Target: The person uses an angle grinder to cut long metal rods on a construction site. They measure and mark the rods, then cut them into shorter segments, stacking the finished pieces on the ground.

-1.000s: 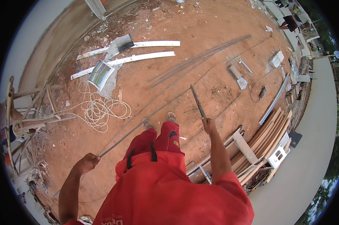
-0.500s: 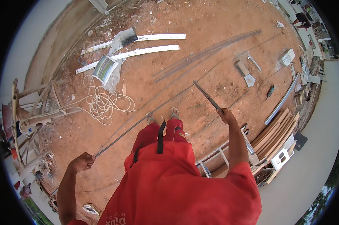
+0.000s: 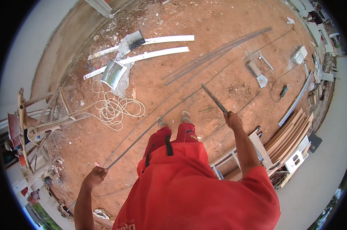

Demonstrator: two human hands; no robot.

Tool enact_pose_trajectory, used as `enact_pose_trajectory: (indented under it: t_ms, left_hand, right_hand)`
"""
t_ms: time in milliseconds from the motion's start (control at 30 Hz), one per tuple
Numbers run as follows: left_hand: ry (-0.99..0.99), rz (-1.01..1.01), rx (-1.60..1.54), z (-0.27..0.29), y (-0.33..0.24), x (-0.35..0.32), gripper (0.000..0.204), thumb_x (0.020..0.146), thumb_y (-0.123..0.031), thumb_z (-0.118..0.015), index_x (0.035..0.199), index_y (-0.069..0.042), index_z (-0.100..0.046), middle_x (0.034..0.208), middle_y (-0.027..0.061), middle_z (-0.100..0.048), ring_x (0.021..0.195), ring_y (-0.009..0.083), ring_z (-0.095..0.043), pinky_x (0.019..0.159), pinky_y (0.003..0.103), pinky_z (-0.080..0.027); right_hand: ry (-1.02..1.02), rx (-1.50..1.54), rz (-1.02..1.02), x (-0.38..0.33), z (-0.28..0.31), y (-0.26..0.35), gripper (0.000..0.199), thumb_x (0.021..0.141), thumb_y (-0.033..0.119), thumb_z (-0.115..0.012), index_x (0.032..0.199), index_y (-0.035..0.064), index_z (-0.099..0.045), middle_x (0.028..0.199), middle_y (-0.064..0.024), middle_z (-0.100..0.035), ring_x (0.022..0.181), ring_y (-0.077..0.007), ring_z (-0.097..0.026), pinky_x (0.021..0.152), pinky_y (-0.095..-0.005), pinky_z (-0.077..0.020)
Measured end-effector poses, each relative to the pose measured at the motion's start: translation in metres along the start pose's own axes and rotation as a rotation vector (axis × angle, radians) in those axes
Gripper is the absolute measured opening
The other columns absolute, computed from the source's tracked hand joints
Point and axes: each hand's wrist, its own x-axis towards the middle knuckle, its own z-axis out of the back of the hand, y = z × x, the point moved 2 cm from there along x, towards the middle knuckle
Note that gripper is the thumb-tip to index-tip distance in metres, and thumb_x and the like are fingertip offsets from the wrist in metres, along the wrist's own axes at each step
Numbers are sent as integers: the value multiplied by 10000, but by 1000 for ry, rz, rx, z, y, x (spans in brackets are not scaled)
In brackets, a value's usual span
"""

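My left hand (image 3: 96, 176) is closed around a long thin grey metal rod (image 3: 137, 141). From that grip the rod slopes up to the right, passing close in front of my feet, and its rear part trails behind my left forearm. In my right hand (image 3: 233, 121) is a dark, flat-looking metal bar (image 3: 213, 96), gripped at its lower end. The bar's far tip is at the rod's far end; whether the two touch I cannot tell. Both hands are held well apart, one on each side of my body.
Thin rods (image 3: 223, 48) lie on the reddish dirt ahead. At left are a cream rope coil (image 3: 117, 111), white strips (image 3: 165, 40) and a wooden frame (image 3: 20, 126). To the right lie a block (image 3: 254, 68), a corded power tool (image 3: 284, 91), stacked planks (image 3: 288, 134) and a ladder (image 3: 227, 159).
The whole scene has shifted slightly right in the picture as my view turned. Both hands keep their grips, and the rod and bar stay in nearly the same position relative to each other.
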Motion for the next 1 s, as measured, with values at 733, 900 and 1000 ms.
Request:
enact_pose_trajectory:
  t_ms: [733, 900, 1000]
  left_hand:
    - [-423, -298, 460, -67, -27, -37, 426, 1026, -213, -521, 673, 23, -552, 600, 274, -525, 555, 462, -538, 550, 506, -397]
    - [-462, -296, 474, -79, -22, -35, 424, 1032, -232, -506, 697, 20, -569, 643, 276, -568, 608, 472, -581, 581, 523, -432]
    - [-438, -255, 427, -91, -26, -36, 424, 1032, -239, -505, 704, 19, -578, 665, 282, -582, 646, 481, -594, 609, 526, -451]
  right_hand:
    - [19, 20, -152, 4, -41, 35, 585, 990, 579, -509, 1158, 48, -687, 1181, -237, -695, 1151, -410, -653, 969, -531, -512]
    - [33, 44, -168, 16, -59, 49, 607, 996, 580, -487, 1210, 45, -677, 1231, -229, -682, 1180, -401, -643, 994, -510, -504]
    - [56, 49, -182, 17, -68, 59, 610, 996, 577, -484, 1212, 39, -675, 1242, -231, -677, 1195, -399, -634, 1008, -504, -496]
